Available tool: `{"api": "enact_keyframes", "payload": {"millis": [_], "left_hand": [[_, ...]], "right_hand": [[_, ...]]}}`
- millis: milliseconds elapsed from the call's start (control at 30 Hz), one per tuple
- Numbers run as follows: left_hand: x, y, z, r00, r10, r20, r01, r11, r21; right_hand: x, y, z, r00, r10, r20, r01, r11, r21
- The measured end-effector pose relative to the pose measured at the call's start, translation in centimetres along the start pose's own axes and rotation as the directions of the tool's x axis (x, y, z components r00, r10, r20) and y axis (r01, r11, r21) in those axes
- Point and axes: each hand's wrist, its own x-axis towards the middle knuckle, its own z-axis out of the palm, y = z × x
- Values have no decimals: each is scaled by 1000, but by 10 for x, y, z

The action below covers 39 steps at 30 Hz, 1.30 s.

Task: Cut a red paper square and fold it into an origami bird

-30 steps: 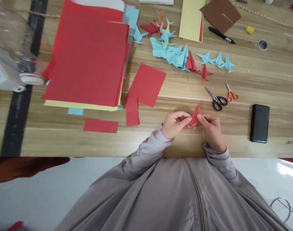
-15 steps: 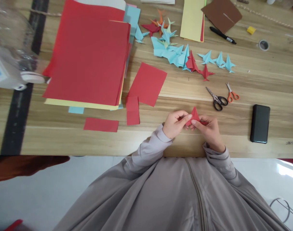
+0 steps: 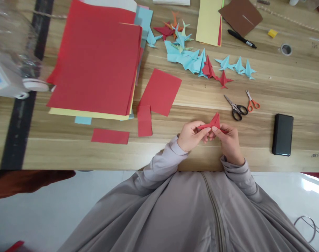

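Observation:
Both hands pinch a small folded red paper piece [image 3: 214, 123] just above the wooden table [image 3: 175, 154] near its front edge. My left hand [image 3: 191, 135] grips its left side with thumb and fingers closed. My right hand [image 3: 229, 140] pinches its right side. The paper's point sticks up and to the right between the fingertips. A red paper square [image 3: 160, 91] and two red strips [image 3: 144, 120] [image 3: 110, 136] lie to the left of my hands.
A stack of red and yellow sheets [image 3: 96, 63] covers the left. Several folded blue and red paper figures [image 3: 198, 61] lie at the back. Black scissors [image 3: 235, 108], orange scissors [image 3: 252, 101] and a black phone [image 3: 282, 134] lie to the right. A marker [image 3: 241, 38] lies by yellow sheets [image 3: 208, 21].
The folded red piece has turned in my fingers; its point now leans up and right. Both hands stay in the same spot.

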Motion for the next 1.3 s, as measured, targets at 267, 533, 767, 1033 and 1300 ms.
{"api": "enact_keyframes", "payload": {"millis": [267, 533, 767, 1033, 1300], "left_hand": [[0, 1, -1, 999, -32, -6, 31, 996, -78], [1, 3, 0, 1000, -9, 18, 11, 997, -79], [1, 1, -2, 1000, -1, -4, 0, 999, -48], [0, -1, -1, 979, 186, -88, -178, 980, 88], [-2, 2, -5, 882, 471, 18, -466, 865, 185]], "right_hand": [[1, -1, 3, 1000, 16, -2, -16, 997, 79], [0, 1, 2, 1000, -20, 1, 19, 996, 83], [1, 1, -1, 999, -1, -45, 3, 999, 46], [0, 2, -2, 981, -190, -41, 187, 980, -74], [0, 1, -6, 949, -314, 9, 312, 940, -139]]}}
